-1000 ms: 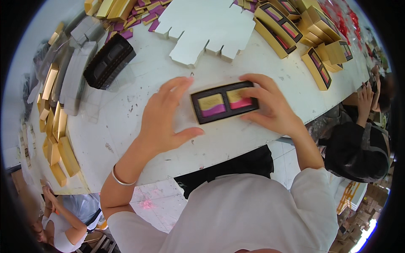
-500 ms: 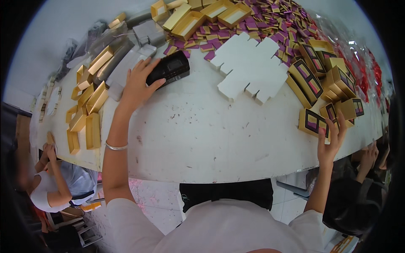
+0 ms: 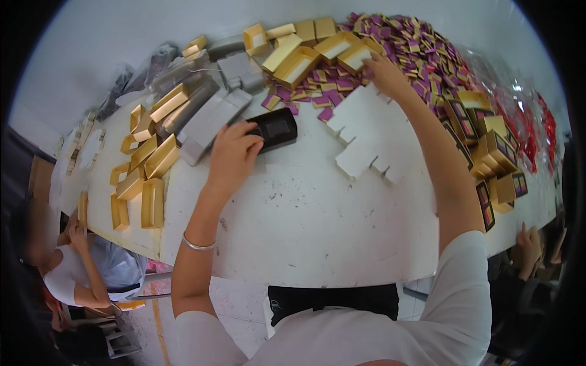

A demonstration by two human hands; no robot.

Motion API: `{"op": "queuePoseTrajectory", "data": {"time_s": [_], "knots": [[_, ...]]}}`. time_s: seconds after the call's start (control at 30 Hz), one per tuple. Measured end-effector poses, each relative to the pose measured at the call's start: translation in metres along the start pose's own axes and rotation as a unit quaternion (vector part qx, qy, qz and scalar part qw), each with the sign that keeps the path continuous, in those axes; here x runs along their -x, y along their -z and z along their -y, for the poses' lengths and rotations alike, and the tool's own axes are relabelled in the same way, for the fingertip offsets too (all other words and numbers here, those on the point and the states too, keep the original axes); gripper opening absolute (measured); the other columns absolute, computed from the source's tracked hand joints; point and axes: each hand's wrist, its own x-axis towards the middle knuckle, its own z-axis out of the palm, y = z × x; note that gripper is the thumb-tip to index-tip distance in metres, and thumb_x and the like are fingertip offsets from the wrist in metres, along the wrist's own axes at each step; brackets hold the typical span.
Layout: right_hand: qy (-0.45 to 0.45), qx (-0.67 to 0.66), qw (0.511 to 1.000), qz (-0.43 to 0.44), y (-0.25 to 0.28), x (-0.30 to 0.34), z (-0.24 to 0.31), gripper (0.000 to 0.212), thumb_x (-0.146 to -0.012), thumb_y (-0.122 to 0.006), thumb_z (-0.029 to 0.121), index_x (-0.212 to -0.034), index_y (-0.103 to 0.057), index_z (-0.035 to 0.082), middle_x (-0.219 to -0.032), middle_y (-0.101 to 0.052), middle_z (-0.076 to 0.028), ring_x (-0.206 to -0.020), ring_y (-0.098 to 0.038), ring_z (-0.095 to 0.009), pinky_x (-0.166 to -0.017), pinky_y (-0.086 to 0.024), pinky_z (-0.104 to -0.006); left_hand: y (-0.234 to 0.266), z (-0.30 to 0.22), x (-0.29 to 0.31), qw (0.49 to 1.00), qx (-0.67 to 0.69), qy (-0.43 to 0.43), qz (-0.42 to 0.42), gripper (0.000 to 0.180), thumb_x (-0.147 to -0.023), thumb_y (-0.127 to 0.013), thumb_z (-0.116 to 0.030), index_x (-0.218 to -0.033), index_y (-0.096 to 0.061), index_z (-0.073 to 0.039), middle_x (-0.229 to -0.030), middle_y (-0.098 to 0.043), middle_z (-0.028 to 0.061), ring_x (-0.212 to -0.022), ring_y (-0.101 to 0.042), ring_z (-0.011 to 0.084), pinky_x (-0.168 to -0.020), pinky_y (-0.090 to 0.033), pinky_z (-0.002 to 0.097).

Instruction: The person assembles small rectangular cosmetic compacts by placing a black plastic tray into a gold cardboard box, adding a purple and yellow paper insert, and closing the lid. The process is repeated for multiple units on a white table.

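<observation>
My left hand is closed around the left end of a black rectangular box that lies on the table, with a recessed panel on its top. My right arm stretches far forward across the table. At its end my right hand has its fingers bent over the near right edge of a shallow gold tray with a pale inside. Slight blur softens those fingertips. Under the right forearm lie white die-cut cards with slotted edges, partly hidden by the arm.
A heap of small purple and gold pieces fills the back. Gold boxes with windowed black fronts are piled at right, beside red items in clear plastic. Empty gold trays and grey-white stacks stand left. Co-workers sit at both sides.
My right hand has left the windowed gold boxes at right and reached forward to the gold trays. My left hand stays at the black box. The whole view has shifted.
</observation>
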Motion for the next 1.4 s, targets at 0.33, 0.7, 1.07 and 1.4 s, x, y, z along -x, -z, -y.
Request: {"op": "queuePoseTrajectory", "data": {"time_s": [0.33,0.7,1.07,1.4], "knots": [[0.279,-0.174,0.944,0.02,0.122,0.115,0.114,0.012,-0.077,-0.059,0.009,-0.088,-0.059,0.007,-0.08,-0.057,-0.007,-0.077,-0.057,-0.027,-0.067,-0.045,-0.0389,0.013,0.005,0.01,0.984,0.1,0.149,0.002,0.009,-0.076,-0.072,-0.007,-0.078,-0.066,0.0,-0.081,-0.066,0.0078,-0.079,-0.062,0.0218,-0.081,-0.047,0.0313],[0.211,-0.27,0.936,0.076,0.146,0.194,0.154,0.034,-0.076,-0.073,0.025,-0.097,-0.061,0.002,-0.085,-0.057,-0.009,-0.073,-0.054,-0.026,-0.064,-0.043,-0.036,0.003,0.017,-0.003,0.981,-0.104,-0.164,-0.003,0.019,-0.08,-0.066,-0.013,-0.097,-0.067,-0.003,-0.083,-0.066,0.0092,-0.08,-0.061,0.0277,-0.08,-0.049,0.0386],[0.157,-0.299,0.941,-0.031,0.134,0.185,0.159,0.028,-0.077,-0.072,0.02,-0.097,-0.062,0.005,-0.092,-0.058,-0.01,-0.08,-0.056,-0.026,-0.07,-0.044,-0.0343,0.024,0.01,-0.013,0.998,-0.053,0.019,0.027,0.023,-0.075,-0.073,-0.021,-0.085,-0.064,-0.003,-0.077,-0.061,0.0099,-0.074,-0.058,0.029,-0.065,-0.047,0.0359],[0.344,-0.163,0.92,-0.09,0.191,0.186,0.141,0.04,-0.065,-0.076,0.016,-0.101,-0.062,0.008,-0.136,-0.046,-0.021,-0.121,-0.046,-0.043,-0.101,-0.039,-0.0504,0.045,-0.094,-0.015,0.595,0.597,0.024,0.537,0.038,-0.081,-0.074,-0.019,-0.108,-0.057,0.001,-0.091,-0.061,-0.0001,-0.081,-0.055,0.0062,-0.07,-0.05,0.0242]]}}
